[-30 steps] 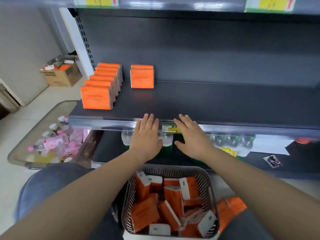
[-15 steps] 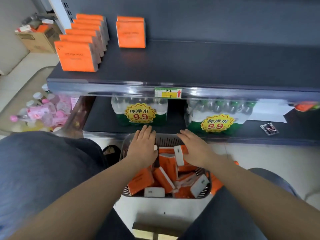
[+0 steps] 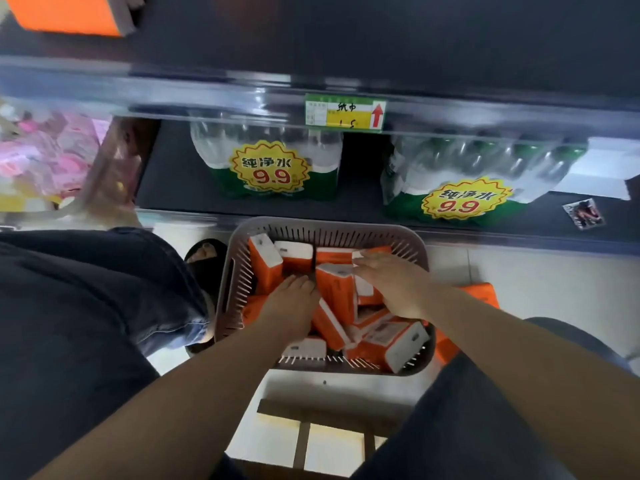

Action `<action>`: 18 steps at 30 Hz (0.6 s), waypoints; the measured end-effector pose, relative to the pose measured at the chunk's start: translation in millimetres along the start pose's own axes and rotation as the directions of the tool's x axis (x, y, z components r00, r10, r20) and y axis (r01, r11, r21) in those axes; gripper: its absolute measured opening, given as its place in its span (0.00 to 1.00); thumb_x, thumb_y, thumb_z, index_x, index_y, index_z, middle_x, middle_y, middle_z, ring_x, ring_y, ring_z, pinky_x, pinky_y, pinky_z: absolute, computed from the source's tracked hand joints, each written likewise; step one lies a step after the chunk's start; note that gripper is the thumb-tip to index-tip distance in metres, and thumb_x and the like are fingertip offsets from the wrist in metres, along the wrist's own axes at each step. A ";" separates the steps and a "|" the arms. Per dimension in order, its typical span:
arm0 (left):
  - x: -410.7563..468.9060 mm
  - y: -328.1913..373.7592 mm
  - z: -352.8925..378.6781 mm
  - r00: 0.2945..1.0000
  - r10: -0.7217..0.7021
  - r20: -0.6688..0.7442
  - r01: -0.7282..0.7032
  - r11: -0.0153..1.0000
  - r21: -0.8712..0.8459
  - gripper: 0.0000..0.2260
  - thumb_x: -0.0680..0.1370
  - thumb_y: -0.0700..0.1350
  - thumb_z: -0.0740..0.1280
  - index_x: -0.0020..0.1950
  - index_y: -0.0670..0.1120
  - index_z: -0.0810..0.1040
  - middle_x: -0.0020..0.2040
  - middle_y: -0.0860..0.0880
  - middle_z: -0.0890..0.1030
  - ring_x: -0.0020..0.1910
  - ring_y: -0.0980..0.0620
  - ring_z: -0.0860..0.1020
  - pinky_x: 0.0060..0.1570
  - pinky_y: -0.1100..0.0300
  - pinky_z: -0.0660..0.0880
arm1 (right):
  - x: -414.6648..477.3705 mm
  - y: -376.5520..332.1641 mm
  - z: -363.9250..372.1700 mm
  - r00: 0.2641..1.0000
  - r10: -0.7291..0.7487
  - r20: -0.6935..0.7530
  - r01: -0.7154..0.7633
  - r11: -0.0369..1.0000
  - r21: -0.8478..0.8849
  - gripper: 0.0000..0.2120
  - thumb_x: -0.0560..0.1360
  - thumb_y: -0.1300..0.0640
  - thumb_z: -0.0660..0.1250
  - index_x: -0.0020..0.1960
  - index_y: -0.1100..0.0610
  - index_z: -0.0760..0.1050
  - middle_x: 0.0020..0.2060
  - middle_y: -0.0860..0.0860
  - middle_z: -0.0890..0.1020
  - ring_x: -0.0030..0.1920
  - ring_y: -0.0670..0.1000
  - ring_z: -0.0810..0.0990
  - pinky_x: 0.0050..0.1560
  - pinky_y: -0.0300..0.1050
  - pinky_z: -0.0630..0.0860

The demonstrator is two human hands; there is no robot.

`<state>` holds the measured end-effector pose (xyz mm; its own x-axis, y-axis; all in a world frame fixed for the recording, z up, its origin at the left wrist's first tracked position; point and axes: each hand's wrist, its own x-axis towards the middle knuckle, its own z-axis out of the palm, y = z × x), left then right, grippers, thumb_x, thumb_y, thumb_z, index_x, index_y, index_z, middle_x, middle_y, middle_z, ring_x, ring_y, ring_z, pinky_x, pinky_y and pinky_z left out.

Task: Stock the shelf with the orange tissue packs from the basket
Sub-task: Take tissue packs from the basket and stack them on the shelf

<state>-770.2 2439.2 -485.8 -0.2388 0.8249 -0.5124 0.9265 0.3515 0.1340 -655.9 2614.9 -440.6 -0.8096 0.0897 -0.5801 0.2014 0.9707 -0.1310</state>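
Your right hand (image 3: 394, 285) is lying open, fingers straight and close together, across the tops of the orange tissue packs (image 3: 391, 337) heaped in the grey slotted basket (image 3: 332, 228). Its fingertips are touching the white end of an upright pack (image 3: 337, 296) standing mid-basket. Your left hand (image 3: 289, 306) is sitting palm down just to the left of that pack, knuckles bent and fingertips tucked down among the packs. Whether it is gripping one cannot be told from this angle.

Both forearms are stretching forward and down from the bottom of the view and converging over the basket, wrists nearly straight. The basket is sitting on the pale floor (image 3: 519, 271) between your knees, close against the foot of the lower shelf (image 3: 173, 181), where two bottled-water multipacks (image 3: 266, 168) with yellow 9.9 stickers are standing. A stray orange pack (image 3: 481, 296) is lying on the floor just right of the basket.

Above, the dark upper shelf (image 3: 346, 46) is carrying a yellow-and-green price tag (image 3: 345, 110) on its front rail, and one stocked pack (image 3: 65, 13) is showing, blurred, at its far left.
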 end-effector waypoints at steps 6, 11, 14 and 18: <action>23.1 -1.8 16.7 0.994 0.072 0.084 -0.077 0.995 0.056 0.31 0.76 0.51 0.69 0.75 0.47 0.61 0.75 0.46 0.65 0.75 0.46 0.61 0.76 0.49 0.54 | 24.8 12.8 0.6 0.994 -0.093 0.057 0.105 0.958 -0.268 0.41 0.73 0.62 0.68 0.78 0.49 0.50 0.78 0.49 0.51 0.78 0.50 0.44 0.72 0.51 0.34; 38.5 -0.1 19.5 0.986 0.128 0.111 -0.139 0.985 0.099 0.32 0.76 0.50 0.69 0.76 0.47 0.60 0.76 0.47 0.62 0.76 0.47 0.59 0.75 0.51 0.51 | 42.3 22.7 4.8 0.987 -0.105 0.118 0.141 0.925 -0.354 0.36 0.75 0.60 0.66 0.78 0.51 0.53 0.78 0.50 0.51 0.78 0.52 0.44 0.74 0.53 0.36; 48.1 -0.4 24.2 0.976 0.139 0.169 -0.163 0.978 0.131 0.29 0.77 0.50 0.68 0.75 0.47 0.62 0.76 0.46 0.63 0.76 0.46 0.60 0.75 0.50 0.51 | 49.7 25.4 5.6 0.982 -0.136 0.131 0.175 0.913 -0.368 0.34 0.76 0.61 0.64 0.77 0.51 0.54 0.78 0.50 0.52 0.78 0.51 0.43 0.75 0.53 0.38; 58.9 -0.1 31.6 0.965 0.136 0.222 -0.166 0.979 0.119 0.26 0.77 0.50 0.68 0.73 0.47 0.65 0.74 0.46 0.67 0.74 0.46 0.64 0.74 0.50 0.57 | 59.7 25.9 9.1 0.974 -0.178 0.139 0.218 0.897 -0.384 0.33 0.75 0.61 0.65 0.76 0.51 0.56 0.78 0.50 0.54 0.78 0.51 0.45 0.76 0.53 0.39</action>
<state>-775.1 2473.8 -542.8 -0.0395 0.7459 -0.6648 0.9811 0.1550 0.1156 -694.0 2643.4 -486.0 -0.7480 -0.1161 -0.6535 -0.2078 0.9760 0.0645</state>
